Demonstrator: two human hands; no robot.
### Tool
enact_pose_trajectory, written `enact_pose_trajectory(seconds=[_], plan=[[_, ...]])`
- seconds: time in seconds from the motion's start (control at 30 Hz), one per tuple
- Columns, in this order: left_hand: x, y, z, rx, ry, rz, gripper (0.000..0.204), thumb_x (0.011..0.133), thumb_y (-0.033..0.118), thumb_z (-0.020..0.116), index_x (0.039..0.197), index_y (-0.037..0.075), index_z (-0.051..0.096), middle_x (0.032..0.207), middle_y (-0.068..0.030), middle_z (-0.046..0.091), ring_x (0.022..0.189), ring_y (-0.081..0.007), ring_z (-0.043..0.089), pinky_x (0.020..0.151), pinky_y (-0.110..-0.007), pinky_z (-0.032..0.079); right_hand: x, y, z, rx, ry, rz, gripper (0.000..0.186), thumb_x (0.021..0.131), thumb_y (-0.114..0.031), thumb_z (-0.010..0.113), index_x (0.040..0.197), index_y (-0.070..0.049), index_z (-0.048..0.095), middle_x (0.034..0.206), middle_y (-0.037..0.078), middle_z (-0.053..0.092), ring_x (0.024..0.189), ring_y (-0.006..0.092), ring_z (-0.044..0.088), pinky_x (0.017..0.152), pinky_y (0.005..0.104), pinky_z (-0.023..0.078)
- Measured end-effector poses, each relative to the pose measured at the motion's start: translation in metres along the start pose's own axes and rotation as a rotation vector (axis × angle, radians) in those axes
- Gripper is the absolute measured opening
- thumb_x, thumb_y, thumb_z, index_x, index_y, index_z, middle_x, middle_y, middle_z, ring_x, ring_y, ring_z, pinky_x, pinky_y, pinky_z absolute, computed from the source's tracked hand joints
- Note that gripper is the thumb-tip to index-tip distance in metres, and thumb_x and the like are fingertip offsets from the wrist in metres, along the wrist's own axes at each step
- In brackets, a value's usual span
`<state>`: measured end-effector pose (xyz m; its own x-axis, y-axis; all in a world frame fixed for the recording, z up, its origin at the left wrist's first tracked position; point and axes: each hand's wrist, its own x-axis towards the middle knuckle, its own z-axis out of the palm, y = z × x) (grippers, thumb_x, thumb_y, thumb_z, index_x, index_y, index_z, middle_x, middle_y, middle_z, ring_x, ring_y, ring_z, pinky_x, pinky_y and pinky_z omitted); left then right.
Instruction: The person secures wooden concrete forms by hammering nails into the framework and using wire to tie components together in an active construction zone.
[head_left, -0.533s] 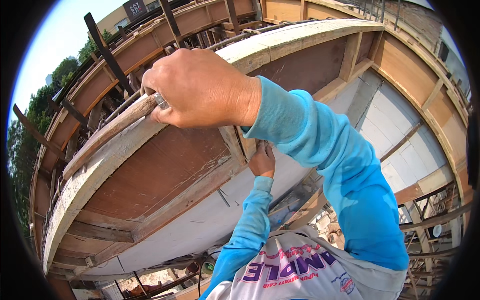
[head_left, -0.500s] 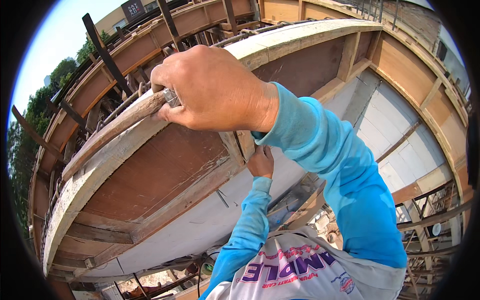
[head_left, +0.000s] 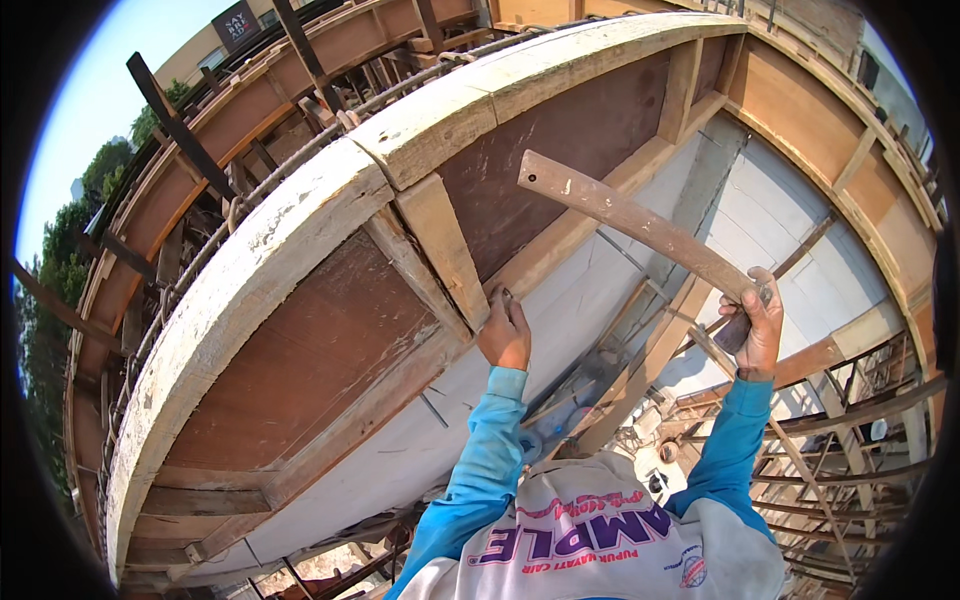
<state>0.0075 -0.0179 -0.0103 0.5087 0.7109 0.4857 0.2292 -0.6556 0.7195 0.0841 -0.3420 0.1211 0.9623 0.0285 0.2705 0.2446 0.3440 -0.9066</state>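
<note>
My right hand (head_left: 755,320) grips the lower end of a long wooden handle (head_left: 630,225) that slants up to the left, with a hole in its free end; a dark piece (head_left: 733,330) shows under my fingers. My left hand (head_left: 505,330) is closed at the foot of an upright batten (head_left: 440,235), low on the inner side of a curved timber formwork panel (head_left: 355,295); what its fingertips hold is too small to make out. The pale curved top rail (head_left: 230,265) of the panel is split by a joint above that batten.
Rebar (head_left: 265,185) runs behind the rail, with dark posts (head_left: 175,120) and outer formwork beyond. At right are another curved plywood wall (head_left: 800,120), pale boards (head_left: 780,210) and wooden scaffolding (head_left: 840,470). Below, past the white surface (head_left: 350,480), lies clutter at a lower level.
My right hand has left the top rail and moved down and right, carrying the wooden handle away from the rail. My left hand, still at the batten's foot, now shows more fully.
</note>
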Motion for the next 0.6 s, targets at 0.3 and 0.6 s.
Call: enact_pose_trajectory(seconds=[0.3, 0.6], plan=[[0.007, 0.008, -0.001, 0.150, -0.071, -0.007, 0.024, 0.094, 0.021, 0.051, 0.107, 0.007, 0.066, 0.081, -0.0176, 0.067, 0.069, -0.0332, 0.066, 0.063, -0.038, 0.052, -0.092, 0.134, -0.111, -0.130, 0.358, 0.302, 0.036, 0.079, -0.013, 0.077, 0.106, -0.006, 0.054, 0.076, 0.007, 0.063, 0.060, 0.0147, 0.061, 0.053, 0.0256, 0.050], [0.004, -0.001, 0.007, 0.038, -0.028, -0.092, 0.022, 0.094, 0.024, 0.053, 0.107, 0.013, 0.067, 0.073, -0.0180, 0.065, 0.064, -0.0362, 0.064, 0.056, -0.043, 0.050, -0.063, 0.105, -0.137, -0.450, -0.188, 0.463, 0.030, 0.075, -0.014, 0.078, 0.097, -0.004, 0.060, 0.081, 0.002, 0.061, 0.069, 0.0075, 0.058, 0.057, 0.0204, 0.048]])
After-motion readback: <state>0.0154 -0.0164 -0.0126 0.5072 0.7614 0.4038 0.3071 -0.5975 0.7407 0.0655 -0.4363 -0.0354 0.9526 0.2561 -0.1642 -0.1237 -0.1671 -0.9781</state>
